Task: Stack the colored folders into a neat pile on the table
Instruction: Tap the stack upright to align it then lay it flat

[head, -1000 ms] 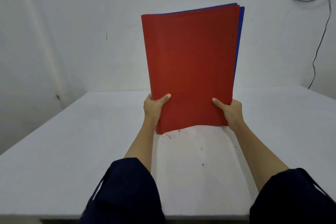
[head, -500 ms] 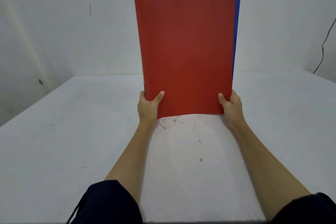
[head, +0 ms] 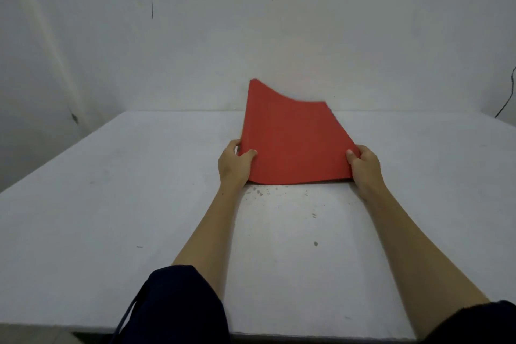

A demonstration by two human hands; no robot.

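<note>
A bundle of folders with a red folder [head: 293,139] on top slopes low over the white table [head: 111,190], its near edge down by the tabletop and its far edge curled up and blurred. My left hand [head: 234,166] grips the bundle's near left corner, thumb on the red cover. At the near right corner my right hand [head: 364,166] holds it the same way. A thin dark sliver of another folder shows along the right edge; the folders beneath are hidden.
A pale wall [head: 251,36] rises right behind the table's far edge. A black cable [head: 506,103] hangs at the far right. Small dark specks [head: 315,243] mark the tabletop between my forearms. My dark sleeves sit at the table's near edge.
The bundle stood upright in both hands before; it has swung forward and down toward the tabletop. My hands have kept their grip on its lower corners.
</note>
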